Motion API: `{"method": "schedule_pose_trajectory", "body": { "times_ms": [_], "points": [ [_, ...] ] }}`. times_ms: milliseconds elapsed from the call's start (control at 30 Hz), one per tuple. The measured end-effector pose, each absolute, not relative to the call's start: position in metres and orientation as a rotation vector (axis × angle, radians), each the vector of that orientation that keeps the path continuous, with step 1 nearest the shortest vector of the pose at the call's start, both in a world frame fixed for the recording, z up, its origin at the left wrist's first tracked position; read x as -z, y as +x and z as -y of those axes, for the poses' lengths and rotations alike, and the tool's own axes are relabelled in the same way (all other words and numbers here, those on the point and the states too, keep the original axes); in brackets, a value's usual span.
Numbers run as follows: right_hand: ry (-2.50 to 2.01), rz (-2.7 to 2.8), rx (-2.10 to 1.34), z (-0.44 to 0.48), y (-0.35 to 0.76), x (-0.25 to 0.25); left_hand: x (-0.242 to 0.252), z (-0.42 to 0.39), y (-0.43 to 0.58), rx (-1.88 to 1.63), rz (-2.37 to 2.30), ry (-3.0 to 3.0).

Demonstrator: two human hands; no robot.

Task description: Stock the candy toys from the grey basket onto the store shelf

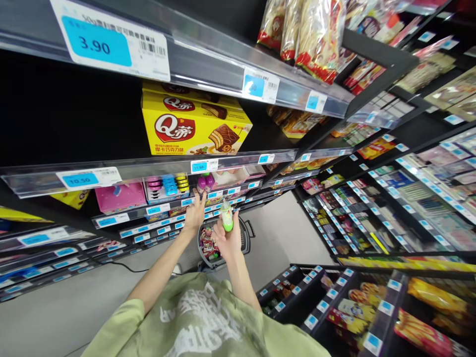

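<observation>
My right hand (229, 241) is closed around a small clear-and-white bottle with a bright green end (227, 218), held above a basket. My left hand (195, 213) reaches to a lower shelf with its fingers stretched out. The fingertips are at purple round-topped items (205, 183); whether they touch is too small to tell. Left of these items stand pink, blue and yellow round pieces (170, 185) in a display box, and a pink box (121, 197).
A dark shopping basket (245, 237) with colourful packets in it stands below my hands. Above, a yellow cake box (197, 126) sits on a shelf whose price-tag edge (159, 171) juts out. Another rack (334, 307) with snack bags stands at the lower right.
</observation>
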State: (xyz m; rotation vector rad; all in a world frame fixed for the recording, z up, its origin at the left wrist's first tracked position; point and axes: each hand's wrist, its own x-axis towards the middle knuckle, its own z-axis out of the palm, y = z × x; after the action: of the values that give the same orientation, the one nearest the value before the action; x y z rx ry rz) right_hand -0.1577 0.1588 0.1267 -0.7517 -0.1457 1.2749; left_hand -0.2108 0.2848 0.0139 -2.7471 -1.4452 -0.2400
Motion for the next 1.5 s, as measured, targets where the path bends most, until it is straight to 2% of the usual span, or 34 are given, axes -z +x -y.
{"method": "schedule_pose_trajectory", "body": {
  "times_ms": [467,900,1233,1500],
  "points": [
    [-0.801,0.306,-1.140,-0.155,-0.163,-0.123,-0.019,-0.283,-0.211,0.215,1.454,-2.755],
    [-0.890,0.408,-1.172,-0.146,-0.166,-0.114,-0.032,-0.281,-0.214,0.097,1.430,-2.768],
    [-0.906,0.348,-1.192,-0.151,-0.161,-0.113,-0.018,-0.282,-0.214,0.317,1.487,-2.865],
    [-1.056,0.500,-1.078,-0.155,-0.148,-0.111,-0.006,-0.283,-0.210,0.255,1.503,-2.809]
  ]
}}
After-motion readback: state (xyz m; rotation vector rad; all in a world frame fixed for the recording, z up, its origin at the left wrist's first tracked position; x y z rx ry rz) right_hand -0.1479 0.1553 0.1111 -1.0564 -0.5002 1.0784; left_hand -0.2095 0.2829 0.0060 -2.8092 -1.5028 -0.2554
